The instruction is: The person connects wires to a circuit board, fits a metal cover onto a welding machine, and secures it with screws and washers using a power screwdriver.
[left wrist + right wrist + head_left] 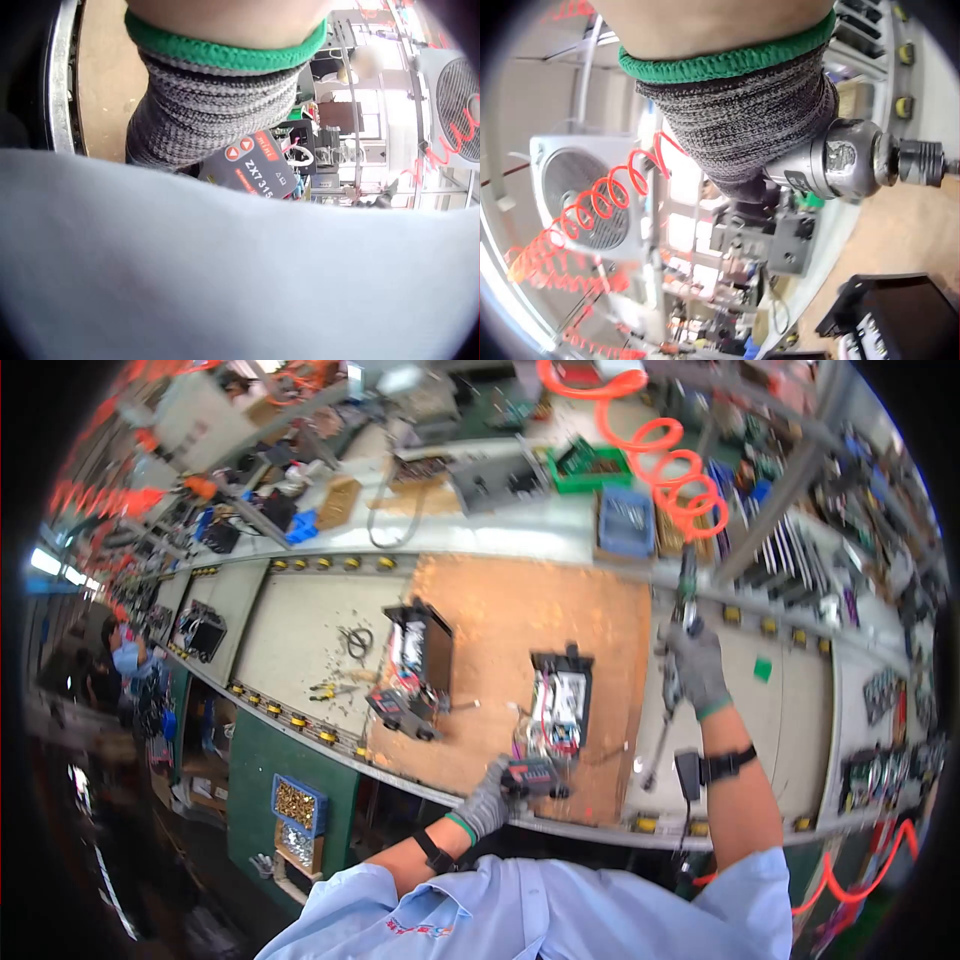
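Note:
My gloved left hand [485, 805] grips the side of a dark front panel [537, 778] at the near end of an opened welding machine [560, 705], whose wires and boards show. In the left wrist view the panel label [251, 169] reads "ZX7 315", and the fingers are hidden behind the glove cuff. My gloved right hand [700, 668] holds an air screwdriver [851, 159] to the right of that machine. Its long bit [657, 755] points down toward the bench's near edge, apart from the machine.
A second opened machine [425, 650] stands to the left on the brown board [490, 610]. Cutters [330, 691], loose screws and a black cable coil [357, 642] lie beyond it. An orange coiled hose [672, 465] hangs at the back, near blue [626, 520] and green bins [590, 482].

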{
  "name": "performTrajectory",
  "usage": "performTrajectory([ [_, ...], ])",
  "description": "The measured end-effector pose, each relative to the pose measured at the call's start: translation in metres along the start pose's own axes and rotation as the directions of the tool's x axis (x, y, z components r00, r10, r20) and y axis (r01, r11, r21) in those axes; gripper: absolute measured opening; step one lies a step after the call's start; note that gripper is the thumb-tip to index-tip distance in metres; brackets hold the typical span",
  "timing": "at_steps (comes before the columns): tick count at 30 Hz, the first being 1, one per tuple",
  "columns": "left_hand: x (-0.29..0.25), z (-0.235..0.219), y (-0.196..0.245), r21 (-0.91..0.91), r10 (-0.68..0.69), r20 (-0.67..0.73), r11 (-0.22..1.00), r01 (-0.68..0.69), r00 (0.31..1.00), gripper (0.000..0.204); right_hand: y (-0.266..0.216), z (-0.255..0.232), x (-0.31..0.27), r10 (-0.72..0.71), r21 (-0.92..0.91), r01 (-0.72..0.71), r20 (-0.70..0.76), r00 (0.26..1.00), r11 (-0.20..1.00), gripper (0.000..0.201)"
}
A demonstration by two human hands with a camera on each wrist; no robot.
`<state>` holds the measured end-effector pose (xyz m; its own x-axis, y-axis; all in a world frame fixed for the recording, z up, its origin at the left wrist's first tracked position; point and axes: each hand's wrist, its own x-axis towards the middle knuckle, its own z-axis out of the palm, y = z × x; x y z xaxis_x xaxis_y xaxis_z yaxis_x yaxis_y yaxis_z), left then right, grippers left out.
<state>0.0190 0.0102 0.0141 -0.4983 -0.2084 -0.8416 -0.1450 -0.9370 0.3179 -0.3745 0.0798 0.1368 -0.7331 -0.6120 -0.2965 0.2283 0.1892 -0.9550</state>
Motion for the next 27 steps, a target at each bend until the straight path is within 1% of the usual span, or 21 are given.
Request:
performTrajectory([
  [1, -0.015, 0.011, 0.006, 0.054, 0.071, 0.073, 0.996, -0.075, 0.995, 0.07, -0.03, 0.012, -0.015, -0.068, -0.113, 0.075, 0.065, 0.996, 0.991, 0.022],
  [2, 0.01, -0.018, 0.003, 0.08, 0.017, 0.166, 0.996, -0.03, 0.986, 0.066, -0.051, 0.027, -0.029, -0.139, -0.218, 0.166, 0.133, 0.981, 0.962, 0.025],
  [3, 0.0, 0.006, 0.012, 0.059, 0.097, 0.093, 0.993, -0.103, 0.991, 0.062, -0.055, 0.04, -0.036, -0.311, -0.3, 0.354, 0.183, 0.933, 0.886, 0.029],
  [4, -0.026, 0.028, 0.026, 0.098, 0.163, 0.136, 0.979, -0.177, 0.977, 0.059, -0.061, 0.055, -0.036, -0.467, -0.363, 0.523, 0.236, 0.853, 0.772, 0.033],
  [6, -0.022, 0.021, 0.038, 0.204, 0.008, 0.124, 0.978, -0.033, 0.992, 0.06, -0.118, 0.091, -0.067, -0.348, -0.531, 0.521, 0.397, 0.85, 0.668, 0.038],
  [8, -0.063, 0.03, 0.066, 0.369, -0.089, 0.134, 0.929, 0.033, 0.987, 0.064, -0.178, 0.14, -0.103, -0.239, -0.521, 0.512, 0.502, 0.831, 0.683, 0.041],
  [9, -0.051, 0.011, 0.068, 0.43, -0.114, 0.171, 0.902, 0.03, 0.979, 0.068, -0.187, 0.158, -0.104, -0.211, -0.534, 0.523, 0.537, 0.817, 0.665, 0.041],
  [10, -0.045, -0.006, 0.069, 0.489, -0.146, 0.202, 0.872, 0.029, 0.968, 0.072, -0.187, 0.178, -0.096, -0.332, -0.457, 0.648, 0.595, 0.732, 0.609, 0.044],
  [12, -0.039, -0.044, 0.079, 0.507, -0.127, 0.228, 0.862, -0.006, 0.965, 0.081, -0.209, 0.224, -0.099, -0.228, -0.444, 0.567, 0.612, 0.758, 0.694, 0.043],
  [14, -0.032, -0.087, 0.088, 0.525, -0.035, 0.163, 0.849, -0.057, 0.986, 0.07, -0.224, 0.273, -0.082, -0.133, -0.545, 0.505, 0.58, 0.803, 0.67, 0.041],
  [15, -0.042, -0.106, 0.097, 0.504, -0.03, 0.172, 0.861, -0.062, 0.985, 0.07, -0.239, 0.303, -0.077, -0.037, -0.572, 0.391, 0.532, 0.846, 0.721, 0.04],
  [17, -0.07, -0.145, 0.116, 0.463, 0.127, 0.219, 0.859, -0.218, 0.967, 0.071, -0.233, 0.357, -0.021, -0.355, -0.358, 0.614, 0.571, 0.74, 0.704, 0.038],
  [18, -0.078, -0.168, 0.121, 0.447, 0.128, 0.219, 0.868, -0.216, 0.967, 0.071, -0.264, 0.391, -0.024, -0.332, -0.409, 0.614, 0.574, 0.748, 0.676, 0.038],
  [19, -0.086, -0.19, 0.124, 0.388, 0.175, 0.145, 0.895, -0.219, 0.974, 0.064, -0.271, 0.417, -0.003, -0.413, -0.29, 0.672, 0.604, 0.681, 0.682, 0.043],
  [20, -0.093, -0.214, 0.128, 0.332, 0.215, 0.066, 0.916, -0.224, 0.974, 0.058, -0.279, 0.444, 0.029, -0.433, -0.342, 0.675, 0.563, 0.704, 0.654, 0.045],
  [21, -0.102, -0.238, 0.131, 0.321, 0.25, 0.029, 0.915, -0.245, 0.968, 0.054, -0.288, 0.471, 0.066, -0.591, -0.388, 0.778, 0.507, 0.628, 0.494, 0.049],
  [22, -0.112, -0.261, 0.131, 0.314, 0.275, -0.007, 0.913, -0.259, 0.961, 0.05, -0.302, 0.495, 0.09, -0.609, -0.413, 0.773, 0.477, 0.634, 0.482, 0.055],
  [23, -0.13, -0.276, 0.134, 0.283, 0.309, -0.063, 0.917, -0.28, 0.949, 0.045, -0.313, 0.517, 0.123, -0.691, -0.472, 0.796, 0.427, 0.583, 0.379, 0.065],
  [24, -0.145, -0.29, 0.133, 0.248, 0.35, -0.127, 0.917, -0.311, 0.928, 0.042, -0.317, 0.54, 0.156, -0.826, -0.482, 0.828, 0.313, 0.469, 0.287, 0.056],
  [25, -0.159, -0.303, 0.131, 0.172, 0.374, -0.17, 0.922, -0.346, 0.912, 0.039, -0.335, 0.556, 0.168, -0.815, -0.585, 0.774, 0.309, 0.489, 0.242, 0.063],
  [27, -0.181, -0.324, 0.117, 0.06, 0.378, -0.29, 0.924, -0.377, 0.879, 0.036, -0.364, 0.58, 0.181, -0.737, -0.761, 0.56, 0.577, 0.353, -0.327, 0.058],
])
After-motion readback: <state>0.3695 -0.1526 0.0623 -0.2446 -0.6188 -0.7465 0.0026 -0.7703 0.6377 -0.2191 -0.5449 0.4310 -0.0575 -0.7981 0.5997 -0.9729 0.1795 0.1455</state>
